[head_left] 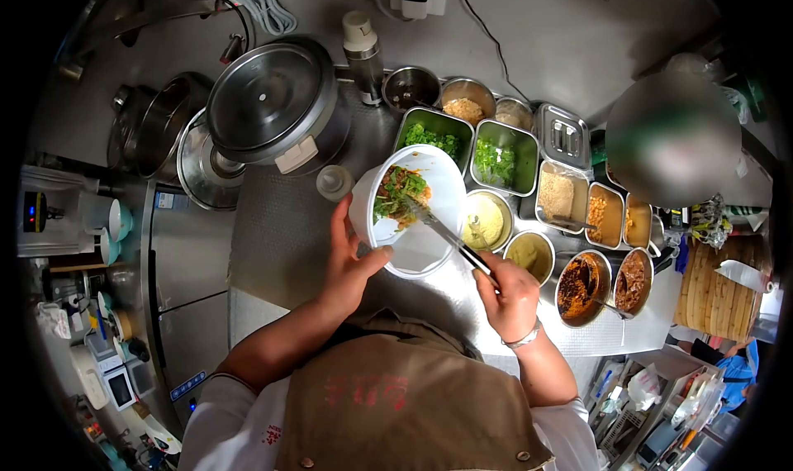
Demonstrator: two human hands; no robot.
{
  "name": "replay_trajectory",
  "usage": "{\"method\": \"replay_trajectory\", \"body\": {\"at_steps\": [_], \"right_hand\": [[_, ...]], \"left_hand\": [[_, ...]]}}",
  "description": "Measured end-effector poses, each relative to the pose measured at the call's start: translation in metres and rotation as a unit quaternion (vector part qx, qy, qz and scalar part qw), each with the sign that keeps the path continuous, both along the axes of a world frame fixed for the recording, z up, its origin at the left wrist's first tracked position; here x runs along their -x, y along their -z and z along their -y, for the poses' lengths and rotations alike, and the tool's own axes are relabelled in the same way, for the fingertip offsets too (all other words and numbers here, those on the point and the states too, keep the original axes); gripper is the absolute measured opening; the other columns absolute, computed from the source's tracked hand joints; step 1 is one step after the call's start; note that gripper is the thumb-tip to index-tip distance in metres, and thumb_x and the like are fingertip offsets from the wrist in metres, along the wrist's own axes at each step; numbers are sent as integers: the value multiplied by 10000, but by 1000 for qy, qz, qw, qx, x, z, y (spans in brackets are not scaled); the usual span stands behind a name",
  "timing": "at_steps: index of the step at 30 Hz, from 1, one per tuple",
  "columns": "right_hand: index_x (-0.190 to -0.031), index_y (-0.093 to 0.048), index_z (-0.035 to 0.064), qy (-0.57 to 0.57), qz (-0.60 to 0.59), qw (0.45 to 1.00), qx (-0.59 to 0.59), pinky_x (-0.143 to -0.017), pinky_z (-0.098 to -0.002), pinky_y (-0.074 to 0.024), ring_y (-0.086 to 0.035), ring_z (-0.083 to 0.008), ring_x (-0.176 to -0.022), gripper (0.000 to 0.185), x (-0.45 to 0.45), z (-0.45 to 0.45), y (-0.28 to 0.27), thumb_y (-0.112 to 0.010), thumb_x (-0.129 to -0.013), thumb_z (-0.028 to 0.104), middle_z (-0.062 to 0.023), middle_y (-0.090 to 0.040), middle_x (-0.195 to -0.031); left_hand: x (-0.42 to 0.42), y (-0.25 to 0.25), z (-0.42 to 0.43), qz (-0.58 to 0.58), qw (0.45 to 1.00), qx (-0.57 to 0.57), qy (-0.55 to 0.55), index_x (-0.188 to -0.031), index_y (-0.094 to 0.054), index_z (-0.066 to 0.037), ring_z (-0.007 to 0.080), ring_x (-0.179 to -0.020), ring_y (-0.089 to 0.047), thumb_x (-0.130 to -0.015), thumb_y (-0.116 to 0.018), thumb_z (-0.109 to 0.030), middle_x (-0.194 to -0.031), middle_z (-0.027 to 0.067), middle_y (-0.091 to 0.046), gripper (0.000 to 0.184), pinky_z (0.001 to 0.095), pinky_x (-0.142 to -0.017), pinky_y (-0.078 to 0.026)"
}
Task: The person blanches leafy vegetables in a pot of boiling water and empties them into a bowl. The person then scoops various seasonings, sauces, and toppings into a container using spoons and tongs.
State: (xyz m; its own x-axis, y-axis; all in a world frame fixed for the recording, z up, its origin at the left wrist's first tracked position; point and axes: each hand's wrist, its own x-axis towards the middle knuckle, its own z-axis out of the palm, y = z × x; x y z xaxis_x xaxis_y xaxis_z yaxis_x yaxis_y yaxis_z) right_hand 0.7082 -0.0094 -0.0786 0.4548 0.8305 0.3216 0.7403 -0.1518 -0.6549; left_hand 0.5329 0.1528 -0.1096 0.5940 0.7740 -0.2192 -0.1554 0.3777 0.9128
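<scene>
My left hand (350,263) grips a white plastic tub (442,178) by its left side, thumb at the near rim. The tub is tilted, its opening toward me. Inside lies a mix of chopped green herbs and brownish-orange food (401,197). My right hand (510,297) is closed round metal tongs (450,238), whose tips reach into the food. Just beyond the tub are steel containers of chopped greens (496,159) and darker green herbs (431,140). Beside it stands a bowl of pale yellow powder (486,221).
A large lidded pot (268,99) and a flask (362,54) stand at the back left. Bowls of dark red sauce (583,289) and brown paste (633,283) line the right, with spoons in them. Containers of sesame-coloured grains (555,194) and nuts (603,216) lie behind.
</scene>
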Motion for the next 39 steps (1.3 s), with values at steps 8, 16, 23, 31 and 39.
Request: {"method": "replay_trajectory", "body": {"at_steps": [8,16,23,31,39], "right_hand": [[-1005,-641,-37,193,-25,981,-6,-525,-241,-439,-543,-105,-562,224,-64,21,-21,-657,-812,76,-90,-629,-718],[-1120,-602,10,212,80,970,85,-623,-317,-505,-639,-224,-699,324,-128,13,47,-664,-820,115,-162,-654,-826],[-1100,-625,26,-29,100,994,27,-588,-309,-466,-554,-205,-639,376,-71,16,-34,-720,-751,128,-85,-591,-772],[-1056,-635,55,-213,224,951,17,-577,-287,-436,-524,-160,-617,373,-32,-28,-30,-638,-684,74,-14,-478,-695],[-1019,-633,53,-229,224,947,18,-563,-300,-442,-537,-170,-612,340,-29,-45,-29,-647,-681,84,-18,-477,-673]], "left_hand": [[6,-9,-11,0,997,80,-21,-1437,-125,-132,229,-1229,-376,-731,-577,-47,-1358,114,-325,842,373,-983,-375],[12,-14,-16,23,995,95,6,-1432,-157,-148,241,-1256,-374,-748,-537,-38,-1367,110,-341,790,397,-1005,-370],[17,-11,-22,26,995,72,58,-1452,-106,-136,233,-1279,-333,-727,-600,-78,-1401,126,-305,880,392,-1038,-303],[14,-12,-16,14,994,45,97,-1456,-86,-114,258,-1310,-297,-691,-655,-94,-1445,129,-244,953,409,-1076,-254],[14,-10,-12,-15,994,22,107,-1449,-113,-115,286,-1297,-280,-672,-687,-142,-1433,112,-237,967,440,-1071,-239]]}}
